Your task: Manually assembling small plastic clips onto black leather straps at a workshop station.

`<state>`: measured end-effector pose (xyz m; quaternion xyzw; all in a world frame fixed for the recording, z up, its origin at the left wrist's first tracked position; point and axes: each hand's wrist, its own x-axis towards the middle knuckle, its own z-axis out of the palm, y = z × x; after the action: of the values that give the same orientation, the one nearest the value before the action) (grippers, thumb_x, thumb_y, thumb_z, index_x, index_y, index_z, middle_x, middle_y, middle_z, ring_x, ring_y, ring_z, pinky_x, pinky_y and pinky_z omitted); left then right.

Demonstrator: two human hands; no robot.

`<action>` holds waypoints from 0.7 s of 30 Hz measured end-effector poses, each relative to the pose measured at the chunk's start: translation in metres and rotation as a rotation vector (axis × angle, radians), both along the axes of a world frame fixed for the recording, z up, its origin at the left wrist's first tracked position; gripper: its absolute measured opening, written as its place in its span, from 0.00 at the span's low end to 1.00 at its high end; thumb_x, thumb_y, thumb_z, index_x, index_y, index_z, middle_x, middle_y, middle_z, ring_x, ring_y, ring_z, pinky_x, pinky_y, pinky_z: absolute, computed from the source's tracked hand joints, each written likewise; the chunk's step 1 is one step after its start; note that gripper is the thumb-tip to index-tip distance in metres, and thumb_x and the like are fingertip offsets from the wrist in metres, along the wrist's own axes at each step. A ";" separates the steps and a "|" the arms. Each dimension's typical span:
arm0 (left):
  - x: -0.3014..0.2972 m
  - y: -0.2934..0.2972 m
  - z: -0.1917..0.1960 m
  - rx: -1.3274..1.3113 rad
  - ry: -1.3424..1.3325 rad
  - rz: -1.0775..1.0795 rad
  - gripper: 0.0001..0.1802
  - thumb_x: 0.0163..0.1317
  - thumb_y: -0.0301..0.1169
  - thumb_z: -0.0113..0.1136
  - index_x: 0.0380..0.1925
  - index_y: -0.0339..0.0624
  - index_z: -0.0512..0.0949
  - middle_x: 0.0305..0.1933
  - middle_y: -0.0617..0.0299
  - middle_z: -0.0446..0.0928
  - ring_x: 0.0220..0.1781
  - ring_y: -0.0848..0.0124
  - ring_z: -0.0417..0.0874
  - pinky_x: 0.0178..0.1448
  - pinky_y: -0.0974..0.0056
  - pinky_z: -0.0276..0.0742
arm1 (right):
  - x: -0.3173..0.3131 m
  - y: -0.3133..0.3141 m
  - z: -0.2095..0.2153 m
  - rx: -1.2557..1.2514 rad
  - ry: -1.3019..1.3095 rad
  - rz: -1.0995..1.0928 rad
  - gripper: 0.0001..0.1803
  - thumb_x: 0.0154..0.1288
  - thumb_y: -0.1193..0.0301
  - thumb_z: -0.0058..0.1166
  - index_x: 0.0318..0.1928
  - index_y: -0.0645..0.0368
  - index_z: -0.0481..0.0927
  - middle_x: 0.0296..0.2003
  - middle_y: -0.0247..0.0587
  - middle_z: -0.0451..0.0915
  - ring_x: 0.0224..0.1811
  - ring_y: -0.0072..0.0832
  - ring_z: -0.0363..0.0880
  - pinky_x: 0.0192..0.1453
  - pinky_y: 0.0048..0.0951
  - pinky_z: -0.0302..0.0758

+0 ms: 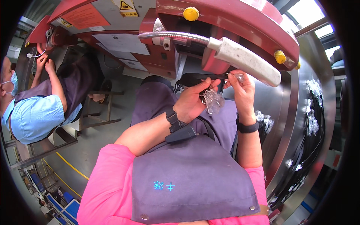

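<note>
**Clear plastic packets at a red machine**

Yellow triangular warning sign [126,5] and an orange rectangular label [84,15] sat on the red machine housing [240,18] above. The left hand [193,103] was curled shut around a crinkled clear packet [213,100]. The right hand [243,90] pinched a small clear piece [239,77] between fingertips. The packet's contents were hard to make out.

Single head-worn fisheye view, looking steeply down from close above the lap, hands [217,97] at frame centre, red machine [225,22] across the top, edges bending toward the dark rim
</note>
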<state>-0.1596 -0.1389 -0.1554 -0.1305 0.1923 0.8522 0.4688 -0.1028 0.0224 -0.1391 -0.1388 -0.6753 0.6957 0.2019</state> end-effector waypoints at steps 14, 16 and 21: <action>0.010 -0.004 -0.011 0.006 0.073 -0.263 0.10 0.69 0.35 0.52 0.39 0.40 0.75 0.52 0.50 0.77 0.54 0.59 0.78 0.54 0.59 0.76 | 0.031 0.022 0.025 -0.468 0.375 -0.218 0.19 0.76 0.62 0.37 0.25 0.54 0.65 0.15 0.26 0.53 0.16 0.17 0.48 0.23 0.23 0.52; 0.008 -0.004 -0.008 0.003 0.081 -0.221 0.10 0.69 0.36 0.52 0.38 0.40 0.76 0.53 0.50 0.76 0.56 0.59 0.77 0.55 0.58 0.75 | 0.039 0.022 0.025 -0.079 0.045 -0.287 0.17 0.74 0.63 0.41 0.30 0.60 0.74 0.16 0.29 0.62 0.18 0.15 0.58 0.23 0.21 0.55; 0.015 0.001 -0.014 -0.013 0.143 -0.199 0.15 0.70 0.38 0.51 0.50 0.41 0.73 0.52 0.56 0.75 0.54 0.65 0.77 0.58 0.58 0.73 | 0.034 -0.024 0.013 0.458 -0.223 0.184 0.10 0.60 0.69 0.60 0.35 0.65 0.79 0.32 0.40 0.77 0.32 0.31 0.77 0.38 0.31 0.72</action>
<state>-0.1451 -0.1380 -0.1698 -0.0526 0.2428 0.8073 0.5352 -0.0686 -0.0011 -0.1261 -0.1035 -0.8429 0.5206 0.0884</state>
